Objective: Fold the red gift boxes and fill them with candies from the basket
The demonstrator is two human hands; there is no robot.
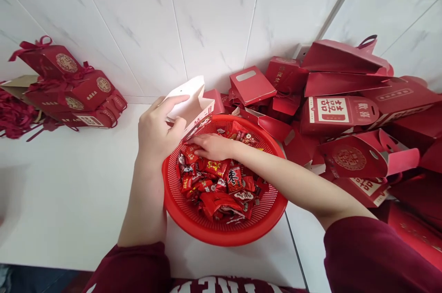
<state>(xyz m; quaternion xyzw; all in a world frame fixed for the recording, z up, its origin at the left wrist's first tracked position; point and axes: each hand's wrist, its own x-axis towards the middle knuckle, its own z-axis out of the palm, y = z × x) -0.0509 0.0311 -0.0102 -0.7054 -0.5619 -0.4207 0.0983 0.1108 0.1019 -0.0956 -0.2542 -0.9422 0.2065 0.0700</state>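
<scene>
Inside the basket (pixel 226 237), right hand (pixel 217 146) touches candies (pixel 221 183).

On the left of the frame, a hand has lots of room over the white table (pixel 76 192). The ribbon-tied gift boxes (pixel 86 93) get in the way at upper left, and the tiled wall (pixel 214 17) blocks the top. A big heap of red gift boxes (pixel 345 157) fills the right. In the middle, the left hand (pixel 159 125) and its open gift box (pixel 186 93) block the back left of the red plastic basket (pixel 228 238). The right hand (pixel 216 146) is inside, and its arm crosses the right rim. From the bottom middle, a hand could slip between the arms to the wrapped candies (pixel 235 180).
</scene>
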